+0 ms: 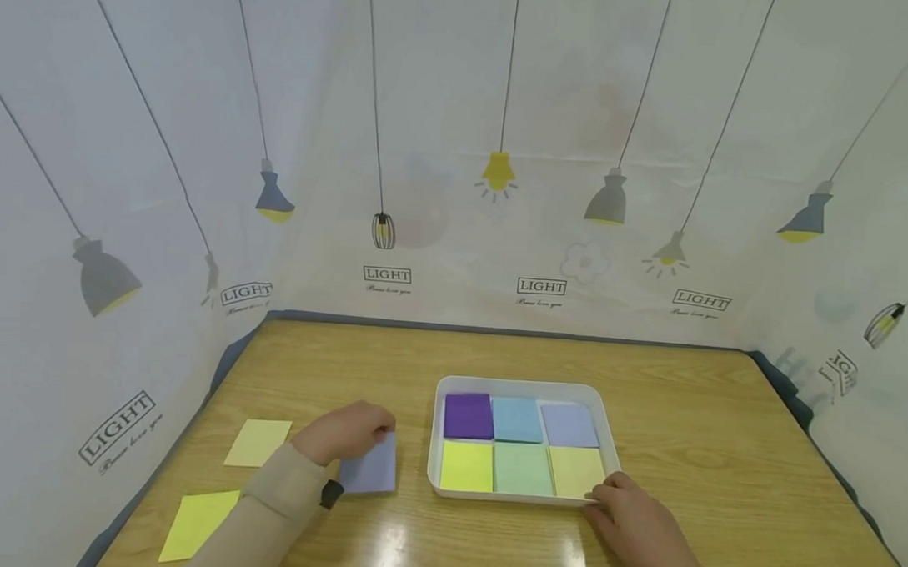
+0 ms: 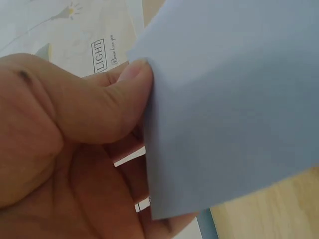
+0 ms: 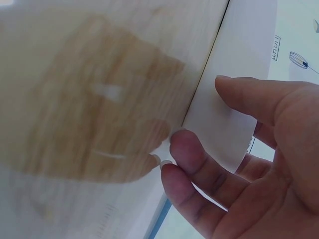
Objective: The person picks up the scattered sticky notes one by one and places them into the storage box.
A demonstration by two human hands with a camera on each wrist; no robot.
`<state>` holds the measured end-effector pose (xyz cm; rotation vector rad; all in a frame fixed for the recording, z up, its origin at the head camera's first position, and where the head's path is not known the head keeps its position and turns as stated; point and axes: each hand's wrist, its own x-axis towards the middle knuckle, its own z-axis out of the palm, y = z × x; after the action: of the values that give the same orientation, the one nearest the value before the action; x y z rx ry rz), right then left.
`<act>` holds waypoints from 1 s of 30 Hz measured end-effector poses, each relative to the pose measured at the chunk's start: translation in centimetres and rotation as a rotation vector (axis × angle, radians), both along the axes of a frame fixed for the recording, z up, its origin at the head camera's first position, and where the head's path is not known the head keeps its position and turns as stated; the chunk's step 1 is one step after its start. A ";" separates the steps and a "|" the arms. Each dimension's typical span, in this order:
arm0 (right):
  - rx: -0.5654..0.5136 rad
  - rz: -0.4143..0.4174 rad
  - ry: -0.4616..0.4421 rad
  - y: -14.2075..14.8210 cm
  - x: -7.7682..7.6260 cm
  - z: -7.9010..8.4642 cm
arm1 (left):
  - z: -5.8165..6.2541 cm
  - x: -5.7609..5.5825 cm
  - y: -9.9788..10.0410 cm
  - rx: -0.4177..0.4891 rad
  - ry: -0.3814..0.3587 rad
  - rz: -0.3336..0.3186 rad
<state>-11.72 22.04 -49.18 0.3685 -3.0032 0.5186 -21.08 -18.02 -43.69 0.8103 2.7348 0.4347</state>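
My left hand (image 1: 350,430) pinches a lavender square of paper (image 1: 370,468) by its edge, left of the tray. In the left wrist view the thumb lies along the edge of that paper, with the other fingers behind it. My right hand (image 1: 637,523) holds the near right corner of a white tray (image 1: 517,498), thumb and fingers around the corner. In the tray lie two rows of paper squares: purple (image 1: 468,416), light blue (image 1: 517,420) and lavender (image 1: 570,425) behind, bright yellow (image 1: 467,467), pale green (image 1: 522,470) and pale yellow (image 1: 576,471) in front.
On the wooden table (image 1: 690,408), left of my left forearm, lie a pale yellow square (image 1: 257,443) and a bright yellow square (image 1: 199,523). White sheeting (image 1: 455,258) printed with lamps encloses the table at the back and sides.
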 end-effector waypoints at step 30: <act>-0.013 0.010 -0.021 0.0 0.1 0.3 | 1.4 -2.1 5.5 -0.077 0.002 -0.009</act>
<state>-11.63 22.07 -48.87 0.3803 -3.0182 0.5456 -23.19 -12.51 -42.33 0.8037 2.7297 0.3245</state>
